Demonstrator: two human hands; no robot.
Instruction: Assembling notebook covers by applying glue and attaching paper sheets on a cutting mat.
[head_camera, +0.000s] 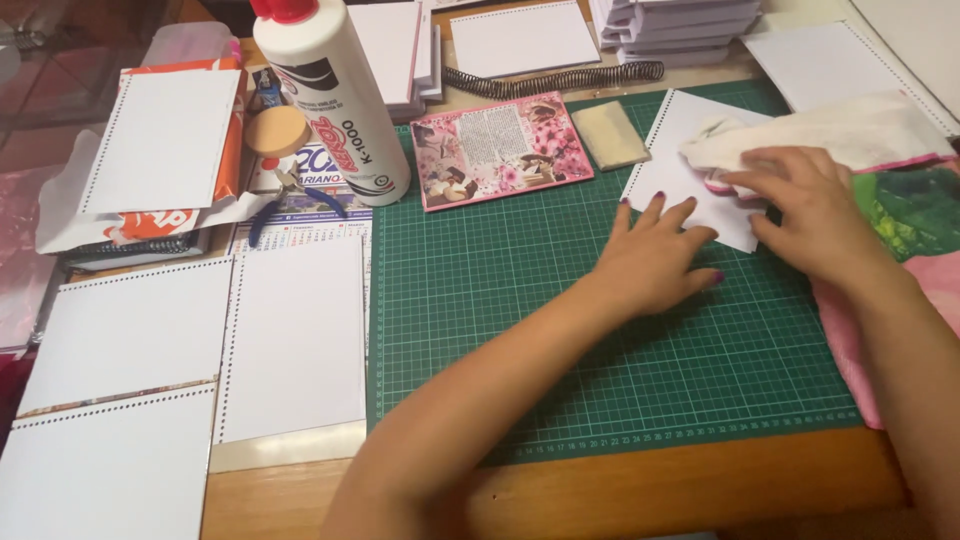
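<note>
On the far right of the green cutting mat, a white punched sheet is pinned flat by the left hand, fingers spread, while a white cloth is pressed under the right hand, fingers loosely open.

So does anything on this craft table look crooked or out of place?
Mostly tidy stacks. The white punched sheet under both hands lies tilted against the green cutting mat grid, with a crumpled white cloth over its corner. No spills or damage are visible.
</note>
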